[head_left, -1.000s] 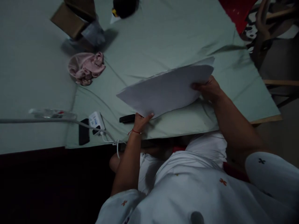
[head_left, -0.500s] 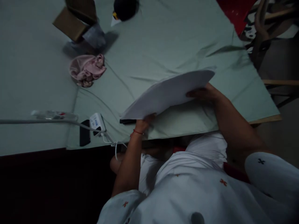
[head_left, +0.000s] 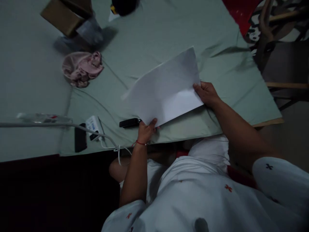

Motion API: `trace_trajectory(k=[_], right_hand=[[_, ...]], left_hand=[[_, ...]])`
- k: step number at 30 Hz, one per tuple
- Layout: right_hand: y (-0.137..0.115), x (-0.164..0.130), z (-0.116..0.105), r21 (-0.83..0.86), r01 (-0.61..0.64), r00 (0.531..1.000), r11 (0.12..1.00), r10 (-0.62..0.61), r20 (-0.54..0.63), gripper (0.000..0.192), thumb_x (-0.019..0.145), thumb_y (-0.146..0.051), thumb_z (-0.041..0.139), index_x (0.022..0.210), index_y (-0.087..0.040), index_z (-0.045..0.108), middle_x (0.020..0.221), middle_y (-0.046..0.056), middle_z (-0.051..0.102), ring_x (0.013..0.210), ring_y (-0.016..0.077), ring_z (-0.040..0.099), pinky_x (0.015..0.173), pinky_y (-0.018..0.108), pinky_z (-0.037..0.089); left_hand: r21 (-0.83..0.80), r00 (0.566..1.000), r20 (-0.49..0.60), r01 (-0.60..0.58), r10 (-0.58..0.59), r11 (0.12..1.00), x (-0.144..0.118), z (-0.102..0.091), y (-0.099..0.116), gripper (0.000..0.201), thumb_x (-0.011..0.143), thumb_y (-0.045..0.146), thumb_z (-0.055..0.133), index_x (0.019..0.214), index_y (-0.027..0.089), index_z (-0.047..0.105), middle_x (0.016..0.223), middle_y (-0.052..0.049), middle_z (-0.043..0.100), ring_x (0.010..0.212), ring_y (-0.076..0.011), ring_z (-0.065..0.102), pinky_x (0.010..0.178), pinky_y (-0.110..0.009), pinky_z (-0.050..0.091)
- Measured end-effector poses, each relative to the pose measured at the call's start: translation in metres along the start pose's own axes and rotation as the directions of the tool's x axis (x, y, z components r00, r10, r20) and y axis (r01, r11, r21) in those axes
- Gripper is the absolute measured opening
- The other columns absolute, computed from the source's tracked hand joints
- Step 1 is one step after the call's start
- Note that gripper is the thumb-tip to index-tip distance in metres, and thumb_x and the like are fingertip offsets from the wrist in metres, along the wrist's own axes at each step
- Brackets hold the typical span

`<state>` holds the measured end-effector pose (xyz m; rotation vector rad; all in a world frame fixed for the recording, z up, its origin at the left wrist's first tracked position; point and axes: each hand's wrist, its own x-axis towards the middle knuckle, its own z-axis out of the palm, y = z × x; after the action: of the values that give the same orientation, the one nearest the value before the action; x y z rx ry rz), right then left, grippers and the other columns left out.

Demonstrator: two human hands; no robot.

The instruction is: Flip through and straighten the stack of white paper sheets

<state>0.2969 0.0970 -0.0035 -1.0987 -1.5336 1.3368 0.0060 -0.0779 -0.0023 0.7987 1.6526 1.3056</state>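
Both hands pinch the white paper sheet (head_left: 166,88) by its near edge: the left hand (head_left: 146,130) has its grip closed on the near-left corner, thumb on top, and the right hand (head_left: 206,93) clamps the near-right corner with fingers curled under. Held this way, the sheet tilts up off the worktop (head_left: 149,42), its far corner raised and pointing away from the person, its underside hidden. Whether it is one sheet or several I cannot tell.

Judging by the two-handed hold, the step in hand is positioning the paper over the green cloth (head_left: 217,35) in front of the body. The next move would call for keeping both corners level so the sheet does not buckle.

Just beside the left hand lies a small black device (head_left: 129,122). Further left sit a white charger (head_left: 93,124) with its cable and a dark phone (head_left: 80,141). A pink crumpled cloth (head_left: 80,67) and a brown box (head_left: 60,16) lie well apart, towards the far side.
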Motion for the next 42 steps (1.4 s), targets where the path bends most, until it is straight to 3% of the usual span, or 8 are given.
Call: trace_trajectory(k=[3, 6, 10, 13, 18, 30, 37, 42], right_hand=[[0.001, 0.003, 0.001, -0.049, 0.029, 0.999, 0.998, -0.031, -0.04, 0.068, 0.084, -0.09, 0.059, 0.07, -0.024, 0.049, 0.066, 0.0, 0.047, 0.069, 0.0175, 0.053, 0.061, 0.031, 0.047], [-0.003, 0.003, 0.0, -0.02, 0.057, 0.997, 0.998, -0.058, -0.057, 0.065, 0.084, -0.087, 0.063, 0.073, -0.025, 0.05, 0.069, 0.0, 0.048, 0.071, 0.0181, 0.054, 0.063, 0.032, 0.05], [-0.005, 0.001, -0.004, 0.132, -0.001, 0.993, 0.991, -0.015, 0.12, 0.054, 0.08, -0.073, 0.078, 0.102, -0.025, 0.064, 0.083, 0.001, 0.062, 0.072, 0.0188, 0.059, 0.06, 0.033, 0.053], [-0.002, 0.0, -0.006, 0.153, -0.056, 0.97, 0.987, 0.018, 0.244, 0.074, 0.067, -0.06, 0.093, 0.125, -0.025, 0.063, 0.084, 0.0, 0.066, 0.069, 0.0188, 0.063, 0.056, 0.03, 0.054], [0.003, 0.003, -0.003, 0.208, -0.027, 0.971, 0.978, -0.024, 0.24, 0.102, 0.062, -0.053, 0.098, 0.149, -0.028, 0.05, 0.097, 0.001, 0.071, 0.087, 0.0223, 0.072, 0.071, 0.031, 0.06], [-0.02, -0.007, 0.001, 0.141, -0.075, 0.987, 0.987, 0.053, 0.155, 0.109, 0.058, -0.045, 0.102, 0.153, -0.029, 0.049, 0.111, 0.003, 0.073, 0.102, 0.0248, 0.071, 0.084, 0.035, 0.06], [-0.009, -0.005, -0.001, 0.208, -0.1, 0.981, 0.973, 0.062, 0.182, 0.1, 0.066, -0.049, 0.096, 0.153, -0.03, 0.049, 0.093, -0.002, 0.074, 0.089, 0.0199, 0.072, 0.08, 0.032, 0.059], [-0.009, -0.003, -0.004, 0.328, -0.14, 0.978, 0.934, 0.077, 0.196, 0.069, 0.07, -0.066, 0.087, 0.123, -0.025, 0.071, 0.092, 0.001, 0.074, 0.084, 0.0214, 0.072, 0.065, 0.031, 0.062]], left_hand=[[0.027, 1.0, -0.01, 0.008, -0.007, 1.0, 0.0, 0.001, 0.003, 0.044, 0.056, 0.032, 0.1, 0.075, 0.018, 0.063, 0.063, 0.004, 0.059, 0.045, -0.0068, 0.049, 0.039, -0.019, 0.041], [-0.023, 0.998, -0.055, 0.027, -0.029, 0.999, 0.0, 0.002, 0.007, 0.047, 0.053, 0.036, 0.101, 0.073, 0.018, 0.062, 0.063, 0.004, 0.058, 0.046, -0.005, 0.043, 0.036, -0.018, 0.033], [-0.123, 0.988, -0.152, 0.007, -0.026, 0.992, 0.0, 0.004, 0.011, 0.057, 0.045, 0.044, 0.103, 0.077, 0.017, 0.065, 0.066, 0.005, 0.061, 0.049, -0.0039, 0.043, 0.037, -0.016, 0.031], [-0.163, 0.984, -0.176, 0.012, -0.041, 0.987, 0.001, 0.004, 0.014, 0.061, 0.042, 0.048, 0.105, 0.078, 0.016, 0.067, 0.066, 0.005, 0.061, 0.048, -0.0029, 0.042, 0.036, -0.016, 0.03], [-0.187, 0.986, -0.147, 0.05, -0.078, 0.981, 0.0, 0.002, 0.018, 0.064, 0.038, 0.048, 0.106, 0.076, 0.014, 0.068, 0.066, 0.005, 0.061, 0.047, -0.0022, 0.043, 0.035, -0.015, 0.029], [-0.25, 0.985, -0.057, 0.144, -0.163, 0.957, 0.002, -0.004, 0.027, 0.06, 0.043, 0.033, 0.106, 0.088, 0.015, 0.072, 0.071, 0.007, 0.064, 0.044, 0.0013, 0.038, 0.033, -0.013, 0.026], [-0.238, 0.986, -0.068, 0.13, -0.15, 0.963, 0.002, -0.002, 0.027, 0.062, 0.038, 0.036, 0.107, 0.084, 0.015, 0.071, 0.072, 0.006, 0.065, 0.045, 0.0005, 0.041, 0.033, -0.012, 0.028], [-0.171, 0.99, -0.081, 0.103, -0.118, 0.98, 0.001, -0.002, 0.021, 0.057, 0.042, 0.038, 0.105, 0.078, 0.014, 0.069, 0.067, 0.005, 0.062, 0.046, -0.0017, 0.043, 0.034, -0.014, 0.029]])
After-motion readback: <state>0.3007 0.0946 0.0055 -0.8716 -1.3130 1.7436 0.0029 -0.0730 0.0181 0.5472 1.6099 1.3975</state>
